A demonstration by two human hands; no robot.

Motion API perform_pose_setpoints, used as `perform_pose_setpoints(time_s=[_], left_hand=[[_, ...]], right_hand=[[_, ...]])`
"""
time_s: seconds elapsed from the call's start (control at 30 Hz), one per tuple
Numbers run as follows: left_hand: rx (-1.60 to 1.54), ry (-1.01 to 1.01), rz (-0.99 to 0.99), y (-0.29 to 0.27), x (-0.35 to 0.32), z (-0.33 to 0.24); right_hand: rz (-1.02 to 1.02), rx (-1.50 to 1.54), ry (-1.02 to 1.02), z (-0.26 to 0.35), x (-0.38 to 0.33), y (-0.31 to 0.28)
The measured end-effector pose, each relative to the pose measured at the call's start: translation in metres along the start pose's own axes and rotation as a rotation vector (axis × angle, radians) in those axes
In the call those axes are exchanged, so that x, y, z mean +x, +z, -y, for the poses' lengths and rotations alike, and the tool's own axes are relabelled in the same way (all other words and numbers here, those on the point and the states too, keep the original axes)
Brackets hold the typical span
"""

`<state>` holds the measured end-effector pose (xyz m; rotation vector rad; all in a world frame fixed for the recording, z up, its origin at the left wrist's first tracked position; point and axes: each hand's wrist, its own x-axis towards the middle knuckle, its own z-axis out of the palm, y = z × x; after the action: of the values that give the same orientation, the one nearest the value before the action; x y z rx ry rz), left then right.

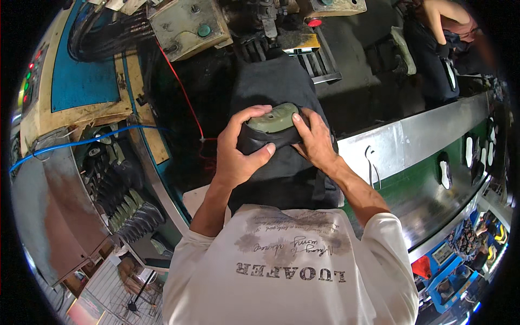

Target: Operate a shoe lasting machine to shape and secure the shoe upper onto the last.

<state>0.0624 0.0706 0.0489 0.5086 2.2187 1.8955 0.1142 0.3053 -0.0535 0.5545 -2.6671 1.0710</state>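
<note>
Just above my dark-clad lap, a green shoe last (275, 120) sits inside a black shoe upper (253, 141). My left hand (238, 146) wraps the near-left side, its thumb pressed on the black material and its fingers reaching over the far edge. From the right, my right hand (317, 140) grips the same piece, thumb against the last's side and fingers partly hidden beneath. The last's top faces up, showing a small dark hole. Most of the upper's underside is out of sight.
Ahead stands a machine with a control box (189, 30) and a red button (313, 23). At left, a rack holds several black uppers and green lasts (127, 208). Along the right runs a metal-edged green conveyor (403, 197) carrying shoes. Another person (444, 32) sits at upper right.
</note>
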Motion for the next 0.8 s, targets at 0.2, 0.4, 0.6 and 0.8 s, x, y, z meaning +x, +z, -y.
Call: perform_pose_setpoints(time_s=[0.2,0.4,0.6,0.8], left_hand=[[-0.227,-0.156,-0.036,-0.035,0.025,0.001],[-0.515,-0.652,-0.278,-0.071,0.049,0.059],[-0.199,-0.586,-0.370,-0.070,0.046,0.116],[0.384,-0.229,-0.538,-0.067,0.054,0.145]], right_hand=[[0.282,0.146,0.199,0.020,0.051,-0.038],[0.382,0.169,0.124,0.079,0.094,-0.052],[0.520,-0.266,-0.105,0.058,0.071,-0.007],[0.434,-0.299,-0.165,0.057,0.072,-0.001]])
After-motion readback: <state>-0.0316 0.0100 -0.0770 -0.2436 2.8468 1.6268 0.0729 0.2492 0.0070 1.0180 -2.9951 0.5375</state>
